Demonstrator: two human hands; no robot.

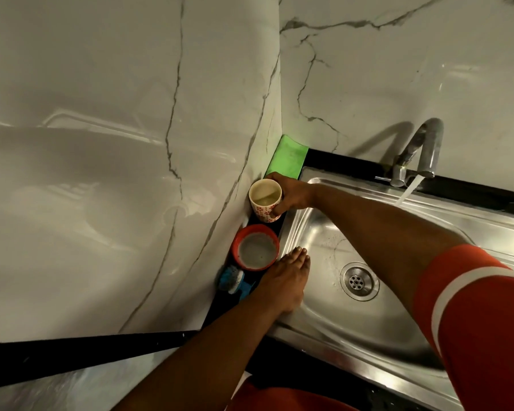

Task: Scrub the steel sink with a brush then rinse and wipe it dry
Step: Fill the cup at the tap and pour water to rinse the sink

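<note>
The steel sink point(324, 315) fills the lower right, with its round drain point(359, 281) near the middle. Water runs from the steel tap point(419, 155) into the basin. My right hand point(288, 194) reaches across the sink and grips a white cup with red flowers point(264, 204) standing on the black ledge by the wall. My left hand point(288, 274) rests flat with straight fingers on the sink's left rim. A blue brush point(232, 280) lies on the ledge, partly hidden behind my left hand. A green cloth point(288, 157) lies in the corner.
A red bowl point(255, 247) with a pale grey inside stands on the ledge between the cup and the brush. Marble-look walls close in on the left and behind. A black counter edge point(86, 354) runs along the lower left.
</note>
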